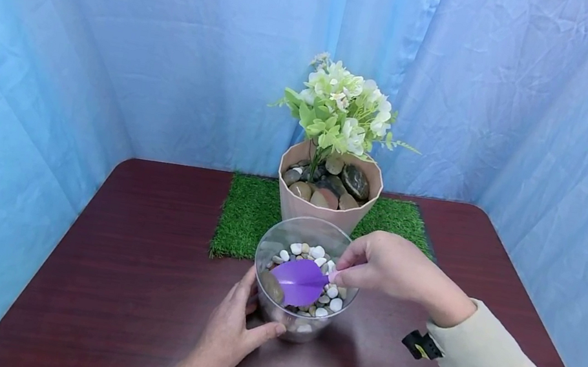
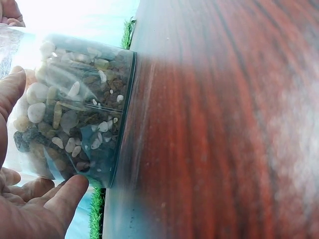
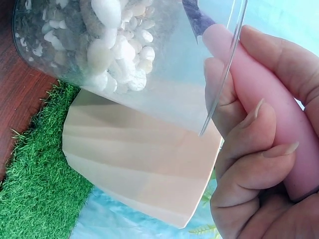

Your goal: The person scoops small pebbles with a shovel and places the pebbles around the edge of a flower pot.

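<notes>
A clear plastic pot [image 1: 298, 328] stands on the table, partly filled with white, tan and grey pebbles [image 2: 65, 114]. My left hand [image 1: 229, 329] holds its near left side, thumb on the front wall and fingers around the left. In my right hand [image 1: 386, 265] is a small trowel with a pink handle [image 3: 269, 94], fingers curled round it. The trowel's purple blade [image 1: 303, 280] lies inside the pot over the pebbles. At the blade's left tip sits a larger brown stone [image 1: 272, 286], close to the pot's wall.
Right behind the clear pot, a beige planter [image 1: 318, 211] with large stones and white artificial flowers [image 1: 344, 100] stands on a green turf mat [image 1: 246, 221]. Blue curtains [image 1: 205, 50] surround the dark wooden table [image 1: 127, 259]. A black strap [image 1: 421, 346] hangs by the right sleeve.
</notes>
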Demonstrator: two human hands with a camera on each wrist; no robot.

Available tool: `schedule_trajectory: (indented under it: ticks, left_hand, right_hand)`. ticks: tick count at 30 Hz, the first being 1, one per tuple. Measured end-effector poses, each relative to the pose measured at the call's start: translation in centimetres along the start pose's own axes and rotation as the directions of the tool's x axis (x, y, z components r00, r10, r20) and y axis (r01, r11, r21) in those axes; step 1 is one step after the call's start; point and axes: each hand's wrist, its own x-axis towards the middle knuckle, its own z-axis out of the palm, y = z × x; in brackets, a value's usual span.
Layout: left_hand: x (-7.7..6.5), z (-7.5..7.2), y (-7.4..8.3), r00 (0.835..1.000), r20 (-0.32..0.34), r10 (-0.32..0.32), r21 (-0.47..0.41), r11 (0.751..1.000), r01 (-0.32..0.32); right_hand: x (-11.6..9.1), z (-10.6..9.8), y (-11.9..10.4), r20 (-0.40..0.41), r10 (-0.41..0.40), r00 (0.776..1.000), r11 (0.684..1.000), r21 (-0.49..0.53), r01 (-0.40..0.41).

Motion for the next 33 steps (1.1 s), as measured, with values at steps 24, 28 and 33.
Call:
schedule_trajectory:
  ticks: [24,28,33]
  left_hand:
    - [-0.04,-0.02,0.01,1.0,0.006,-0.001,-0.001,1.0,0.001]
    - [-0.07,-0.05,0.07,1.0,0.008,-0.01,0.001,1.0,0.01]
    - [-0.01,-0.06,0.06,1.0,0.013,-0.022,0.001,1.0,0.022]
  right_hand:
    - [-0.4,-0.3,0.6,-0.011,-0.012,1.0,0.996,0.093,0.013]
    - [-0.43,-0.36,0.71,-0.018,-0.014,1.0,0.995,0.099,0.016]
    - [-0.51,-0.48,0.93,-0.032,-0.008,0.999,0.995,0.103,0.011]
